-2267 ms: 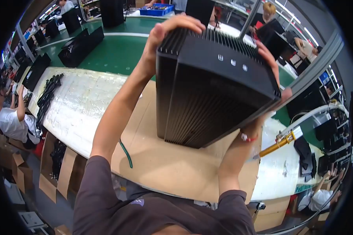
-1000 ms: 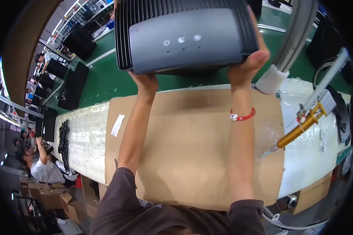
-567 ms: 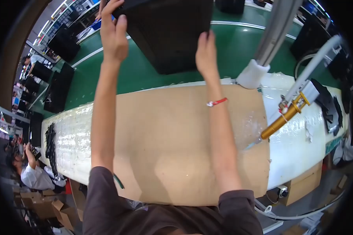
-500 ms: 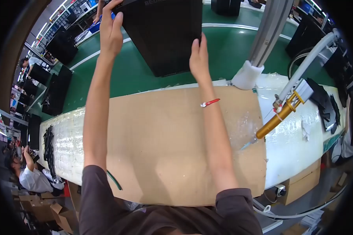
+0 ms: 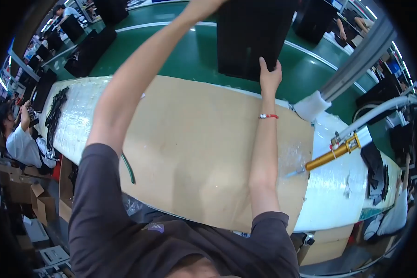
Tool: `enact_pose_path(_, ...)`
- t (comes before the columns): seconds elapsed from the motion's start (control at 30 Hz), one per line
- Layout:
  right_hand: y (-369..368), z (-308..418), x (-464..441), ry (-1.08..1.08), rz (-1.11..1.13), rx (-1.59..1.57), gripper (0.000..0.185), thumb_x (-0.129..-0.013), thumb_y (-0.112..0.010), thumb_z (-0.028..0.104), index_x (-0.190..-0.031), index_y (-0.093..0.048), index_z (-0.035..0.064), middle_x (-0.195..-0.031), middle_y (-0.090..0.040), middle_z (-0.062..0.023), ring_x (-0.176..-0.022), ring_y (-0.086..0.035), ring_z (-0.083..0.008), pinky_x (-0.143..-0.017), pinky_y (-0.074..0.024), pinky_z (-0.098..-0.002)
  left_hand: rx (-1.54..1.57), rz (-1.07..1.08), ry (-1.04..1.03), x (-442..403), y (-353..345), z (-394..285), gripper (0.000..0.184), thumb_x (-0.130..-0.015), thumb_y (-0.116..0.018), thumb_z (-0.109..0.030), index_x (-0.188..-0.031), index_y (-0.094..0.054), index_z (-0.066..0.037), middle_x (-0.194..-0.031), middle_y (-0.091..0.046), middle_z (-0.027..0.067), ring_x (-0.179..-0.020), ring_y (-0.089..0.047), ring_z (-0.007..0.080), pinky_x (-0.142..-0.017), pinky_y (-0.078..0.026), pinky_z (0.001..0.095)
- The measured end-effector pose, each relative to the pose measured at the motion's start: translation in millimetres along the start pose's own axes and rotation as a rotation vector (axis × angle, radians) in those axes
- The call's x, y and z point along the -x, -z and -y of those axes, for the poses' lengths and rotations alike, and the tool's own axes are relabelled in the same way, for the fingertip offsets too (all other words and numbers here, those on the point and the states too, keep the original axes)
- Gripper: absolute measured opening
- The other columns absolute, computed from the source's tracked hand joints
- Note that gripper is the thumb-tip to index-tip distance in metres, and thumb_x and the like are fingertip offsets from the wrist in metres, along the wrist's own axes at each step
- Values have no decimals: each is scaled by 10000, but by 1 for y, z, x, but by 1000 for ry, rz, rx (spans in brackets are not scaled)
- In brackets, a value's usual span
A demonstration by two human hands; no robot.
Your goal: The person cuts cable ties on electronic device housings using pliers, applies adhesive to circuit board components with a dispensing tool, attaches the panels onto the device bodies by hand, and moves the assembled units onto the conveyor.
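A tall black box-shaped cabinet (image 5: 252, 34) stands or is held over the green surface beyond the workbench, its top cut off by the view's edge. My right hand (image 5: 270, 78) grips its lower right part, thumb against the near face and fingers at the side. At the upper left of the cabinet, my left hand (image 5: 208, 6) reaches out of view; its fingers are hidden. Below both forearms lies a brown cardboard sheet (image 5: 194, 134) on the workbench.
A gold cylindrical tool (image 5: 331, 158) hangs at the right, near a metal post (image 5: 356, 60) with white foam wrapping (image 5: 312, 106). Black cables (image 5: 57, 113) lie on the bench's left end. A green strip (image 5: 129, 169) lies near the front edge. Co-workers sit left and right.
The cabinet has shifted right in the view and its lettering no longer shows. My left arm has swung right and upward, its hand now mostly out of view. The whole view has turned.
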State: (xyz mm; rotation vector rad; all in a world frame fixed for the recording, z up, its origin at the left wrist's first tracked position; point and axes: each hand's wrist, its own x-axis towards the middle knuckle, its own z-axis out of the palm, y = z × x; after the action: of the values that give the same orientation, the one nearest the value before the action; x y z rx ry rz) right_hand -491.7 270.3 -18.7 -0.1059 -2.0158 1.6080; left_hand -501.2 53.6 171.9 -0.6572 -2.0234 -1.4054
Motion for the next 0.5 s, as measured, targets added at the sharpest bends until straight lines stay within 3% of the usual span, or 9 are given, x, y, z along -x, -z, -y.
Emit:
enact_pose_path(0.03,-4,-16,-5,97,-87,20,696,-745,-768,384,-1200,-550,-95,-1114,-626,-268,-1082,-581,-412,-968,-437,-429,-25,4,75,-1,3,-3,552,-844,-702,-273,-1273,-413,-79,-1036,-604,147,-941,-603,200,-789,-507,323)
enact_pose_path(0.07,-1,-11,2,64,-126,90,690,-728,-779,409,-1161,-588,-92,-1135,-626,-242,-1070,-601,-334,-955,-444,-400,1,-21,25,-5,1,6,567,-828,-716,-283,-1265,-419,-77,-1028,-611,161,-959,-606,226,-810,-502,340)
enact_pose_path(0.2,2,-7,2,57,-169,190,754,-706,-783,454,-1180,-570,-92,-1143,-613,-264,-1097,-583,-354,-961,-437,-398,-287,-165,-114,-18,-22,18,585,-798,-736,-330,-1218,-439,-51,-1062,-590,202,-990,-593,264,-862,-478,371)
enact_pose_path(0.27,-1,-13,-8,82,-96,42,658,-790,-746,358,-1170,-534,-136,-1146,-608,-251,-1058,-584,-314,-950,-435,-374,-248,-174,-283,-12,-25,7,500,-839,-689,-325,-1174,-466,-28,-1039,-582,205,-1019,-577,279,-868,-461,386)
enact_pose_path(0.3,-5,-17,-9,89,-65,-104,637,-826,-724,310,-1204,-489,-145,-1172,-582,-258,-1054,-569,-295,-952,-424,-359,-322,26,-140,-21,-15,20,873,-775,-730,-416,-1382,-295,39,-1500,-151,304,-1343,-325,416,-1089,-299,420)
enact_pose_path(0.33,-7,-26,-13,139,-78,-42,694,-849,-694,370,-1238,-448,-149,-1206,-544,-285,-1102,-538,-315,-984,-398,-366,-460,-31,-210,-21,-18,29,940,-747,-752,-431,-1389,-255,42,-1514,-12,312,-1324,-348,428,-1065,-350,416)
enact_pose_path(0.4,-10,-36,-19,59,-130,-12,727,-891,-615,447,-1272,-422,-142,-1267,-502,-292,-1163,-498,-332,-1018,-366,-373,-385,-121,-115,-8,-25,21,798,-766,-737,-415,-1347,-341,-38,-1351,-424,261,-1214,-477,401,-1016,-392,428)
enact_pose_path(0.5,-6,-25,-17,92,-123,-39,712,-949,-478,491,-1330,-396,-104,-1330,-469,-266,-1204,-470,-362,-1044,-338,-372,-372,-36,-208,21,-6,17,798,-847,-656,-370,-1412,-219,-14,-1412,-330,272,-1228,-461,414,-1031,-374,433)
